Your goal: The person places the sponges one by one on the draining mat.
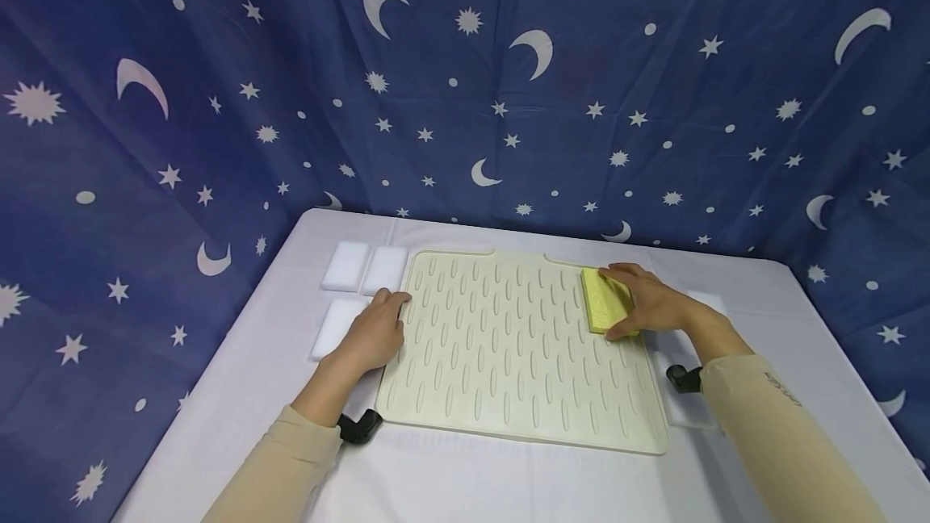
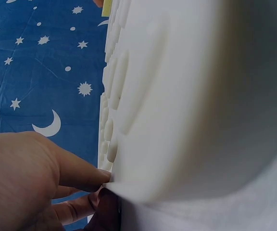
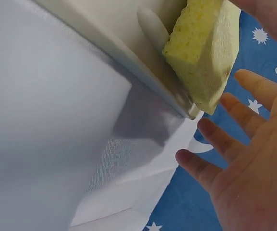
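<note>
A cream ribbed drying mat (image 1: 508, 394) lies on the white table. My left hand (image 1: 375, 332) is at its left edge; in the left wrist view, thumb (image 2: 88, 175) and fingers pinch the mat's rim (image 2: 143, 192) between them. A yellow sponge (image 1: 605, 301) rests near the mat's upper right corner. Over the sponge's right side is my right hand (image 1: 651, 303), thumb toward its near end and fingers toward its far end. Seen from the right wrist, the fingers (image 3: 234, 147) are spread and fairly straight beside the sponge (image 3: 206, 53), with gaps showing.
Three white foam blocks (image 1: 345, 265) lie left of the mat. Flat white pieces (image 1: 690, 406) lie to its right, partly under the right forearm. Black wrist mounts (image 1: 361, 427) sit at both wrists. A blue curtain (image 1: 465, 103) with moons and stars hangs behind the table.
</note>
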{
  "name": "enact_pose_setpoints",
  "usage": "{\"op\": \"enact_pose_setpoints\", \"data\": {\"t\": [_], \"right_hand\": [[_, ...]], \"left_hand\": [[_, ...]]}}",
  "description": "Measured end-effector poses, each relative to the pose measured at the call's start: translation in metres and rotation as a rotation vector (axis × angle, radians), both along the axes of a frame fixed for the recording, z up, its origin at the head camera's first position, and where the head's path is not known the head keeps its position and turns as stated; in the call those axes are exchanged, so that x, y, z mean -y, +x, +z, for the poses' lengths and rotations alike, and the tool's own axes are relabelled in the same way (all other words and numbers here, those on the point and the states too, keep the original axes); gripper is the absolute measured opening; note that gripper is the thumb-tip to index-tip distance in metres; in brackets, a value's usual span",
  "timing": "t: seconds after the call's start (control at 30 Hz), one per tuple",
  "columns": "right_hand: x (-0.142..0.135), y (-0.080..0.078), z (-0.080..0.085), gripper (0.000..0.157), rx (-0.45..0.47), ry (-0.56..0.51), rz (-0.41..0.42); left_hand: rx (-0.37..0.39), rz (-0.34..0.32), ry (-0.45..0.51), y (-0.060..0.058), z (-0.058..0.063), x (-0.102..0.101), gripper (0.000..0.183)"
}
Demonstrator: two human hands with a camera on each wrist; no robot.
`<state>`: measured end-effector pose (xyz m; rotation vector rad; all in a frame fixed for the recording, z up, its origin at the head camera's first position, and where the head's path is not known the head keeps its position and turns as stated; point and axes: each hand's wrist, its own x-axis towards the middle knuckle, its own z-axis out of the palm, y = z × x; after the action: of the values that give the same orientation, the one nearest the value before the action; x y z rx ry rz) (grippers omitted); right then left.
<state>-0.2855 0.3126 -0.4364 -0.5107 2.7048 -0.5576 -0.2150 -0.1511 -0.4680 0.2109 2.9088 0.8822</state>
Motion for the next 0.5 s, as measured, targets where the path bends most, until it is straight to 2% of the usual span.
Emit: {"op": "enact_pose_setpoints", "data": {"t": [0.5], "right_hand": [[-0.0064, 0.0088, 0.0037, 0.122, -0.027, -0.005, -0.02]], "left_hand": [[0.004, -0.005, -0.003, 0.0005, 0.0008, -0.0001, 0.047]]}}
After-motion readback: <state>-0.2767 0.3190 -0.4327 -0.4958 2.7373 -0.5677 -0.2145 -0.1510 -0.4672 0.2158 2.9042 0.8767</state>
